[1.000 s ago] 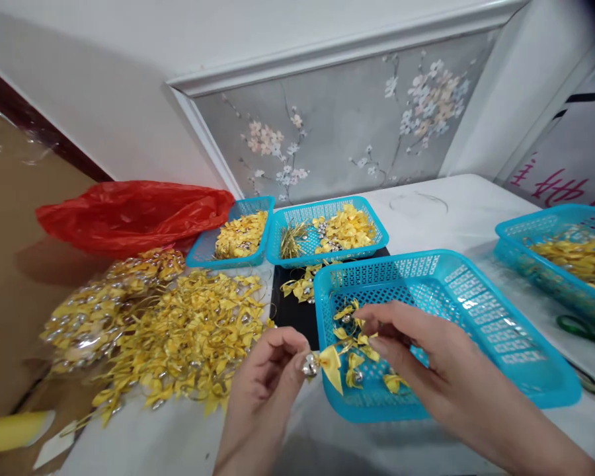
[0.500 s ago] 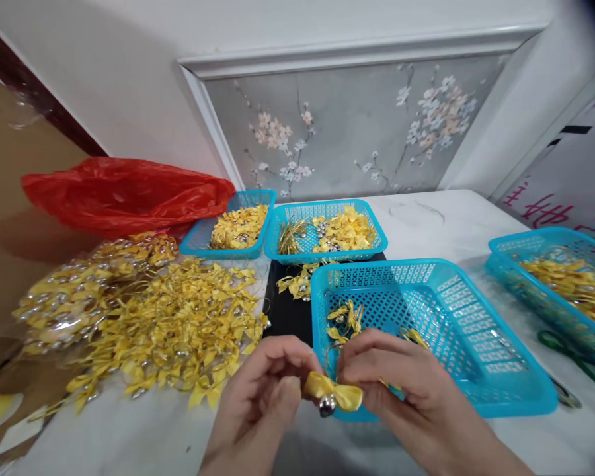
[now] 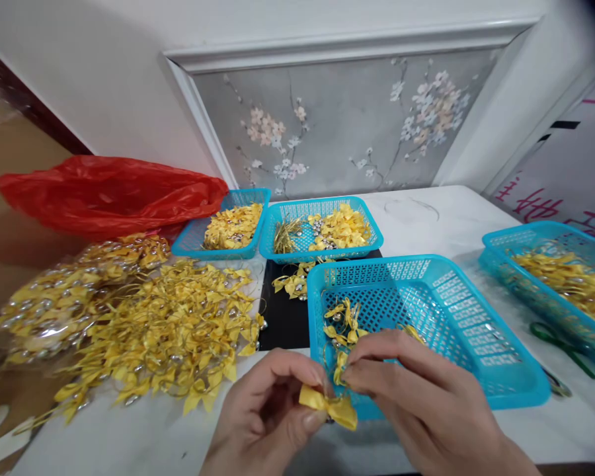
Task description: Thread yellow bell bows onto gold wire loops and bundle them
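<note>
Your left hand [image 3: 272, 413] pinches a bow [image 3: 330, 404] by the near basket [image 3: 456, 294] | your right hand [image 3: 421, 390], fingers bent, grip unclear, hangs over it | white table [image 3: 421, 208] | flowered wall panel [image 3: 327, 112] behind | pink writing [image 3: 540, 206] far right, unreadable

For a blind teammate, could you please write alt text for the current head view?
The left hand pinches a yellow bow, the right hand close by, near a blue basket holding more bows. A heap of yellow bows lies to the left.
</note>
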A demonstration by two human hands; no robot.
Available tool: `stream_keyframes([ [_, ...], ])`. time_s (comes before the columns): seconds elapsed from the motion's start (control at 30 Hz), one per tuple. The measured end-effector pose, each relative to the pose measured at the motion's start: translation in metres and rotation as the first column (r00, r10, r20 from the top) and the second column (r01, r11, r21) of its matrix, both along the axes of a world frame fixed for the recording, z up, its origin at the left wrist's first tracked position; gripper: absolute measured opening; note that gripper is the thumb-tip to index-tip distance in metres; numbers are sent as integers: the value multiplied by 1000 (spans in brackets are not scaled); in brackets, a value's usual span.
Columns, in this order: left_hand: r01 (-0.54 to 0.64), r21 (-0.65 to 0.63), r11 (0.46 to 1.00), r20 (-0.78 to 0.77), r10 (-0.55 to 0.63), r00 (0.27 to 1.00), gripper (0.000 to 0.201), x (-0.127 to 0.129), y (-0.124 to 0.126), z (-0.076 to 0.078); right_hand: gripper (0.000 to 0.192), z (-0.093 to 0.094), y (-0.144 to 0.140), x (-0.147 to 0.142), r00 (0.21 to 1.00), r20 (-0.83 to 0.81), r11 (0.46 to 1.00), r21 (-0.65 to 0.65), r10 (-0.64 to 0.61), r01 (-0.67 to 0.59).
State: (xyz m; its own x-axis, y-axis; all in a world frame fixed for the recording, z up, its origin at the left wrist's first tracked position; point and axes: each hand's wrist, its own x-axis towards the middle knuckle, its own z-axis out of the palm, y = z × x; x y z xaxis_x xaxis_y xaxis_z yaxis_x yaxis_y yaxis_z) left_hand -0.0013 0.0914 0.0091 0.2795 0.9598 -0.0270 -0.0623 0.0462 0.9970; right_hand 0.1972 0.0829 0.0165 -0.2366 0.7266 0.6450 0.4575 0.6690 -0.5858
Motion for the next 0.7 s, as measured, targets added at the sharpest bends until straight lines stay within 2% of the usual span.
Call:
stream_keyframes([
  [0.07,4,-8,1000,-25,-4,1000,9,2,-2,3,29,1,1,0,1000,-7,1000,5,-12,12],
  [0.2,-39,-69,997,42,42,998,12,10,-6,7,31,2,3,0,999,2,999,23,-36,35],
  [0.33,-50,-69,996,66,55,996,13,11,-4,8,32,2,2,1,999,-12,999,25,-32,32],
  [0.47,43,16,999,24,-43,999,14,6,0,8,29,-2,-1,4,1000,-17,1000,18,-8,9],
  [0.53,58,39,998,64,-60,996,15,6,0,8,28,-4,0,5,1000,-19,1000,22,-20,20],
  [0.6,22,14,1000,113,-24,993,15,8,-2,9,28,-5,1,5,999,-16,999,24,-31,31],
  [0.7,-21,-34,999,101,25,995,13,13,-4,11,30,-6,3,4,1000,-5,999,37,-25,25],
])
